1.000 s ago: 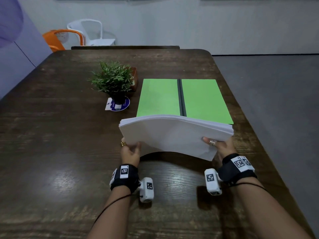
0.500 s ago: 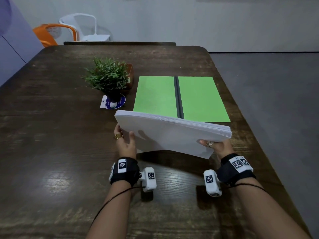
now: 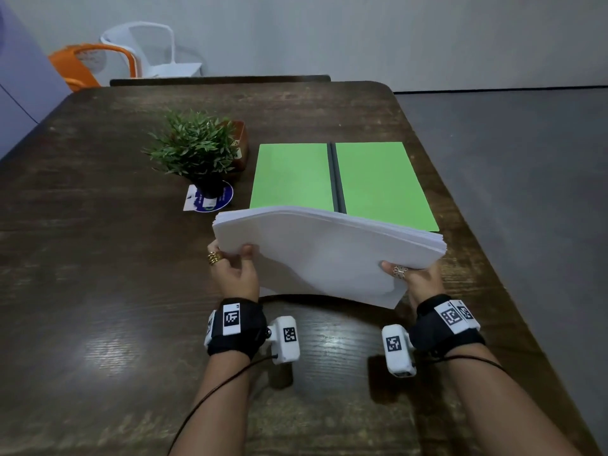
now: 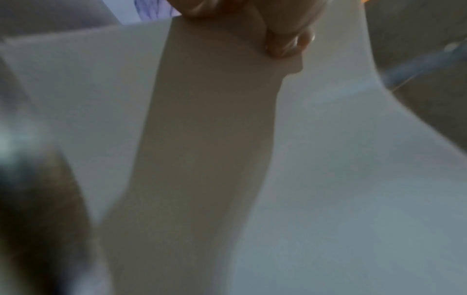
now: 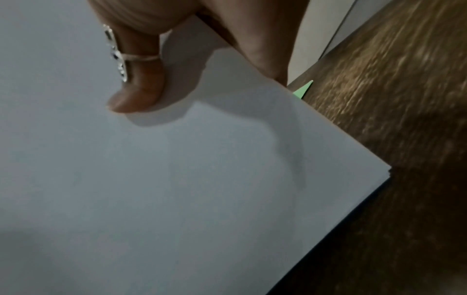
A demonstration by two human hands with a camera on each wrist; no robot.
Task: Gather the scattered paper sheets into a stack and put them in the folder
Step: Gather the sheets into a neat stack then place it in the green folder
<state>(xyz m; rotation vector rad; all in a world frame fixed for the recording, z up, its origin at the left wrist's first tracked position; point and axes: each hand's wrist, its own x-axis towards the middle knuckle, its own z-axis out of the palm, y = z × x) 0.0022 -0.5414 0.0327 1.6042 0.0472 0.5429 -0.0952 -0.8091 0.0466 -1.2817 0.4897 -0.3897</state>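
- A dark wooden worktop (image 3: 98,291) with a visible grain and a dull sheen fills the view; a grey wall, an orange chair (image 3: 85,65) and a white chair (image 3: 154,47) stand beyond its far edge.
- The sheets are already gathered: a thick white paper stack (image 3: 325,255) is held clear of the worktop, its edges roughly flush, bowing in the middle and tilted so that its near corner hangs low.
- The left hand (image 3: 235,273) grips the stack's left edge, thumb on top and fingers hidden underneath.
- The right hand (image 3: 418,279) pinches the right edge, its ringed thumb (image 5: 134,89) pressed flat on the top sheet.
- The green folder (image 3: 342,182) lies open and flat just beyond the stack, two smooth matte panels joined by a dark spine; no paper is in it.
- What is left, by my reading: carry the stack forward, lay it on one panel, perhaps close the cover.
- A small potted plant (image 3: 194,149) on a blue round coaster (image 3: 214,199) stands left of the folder.
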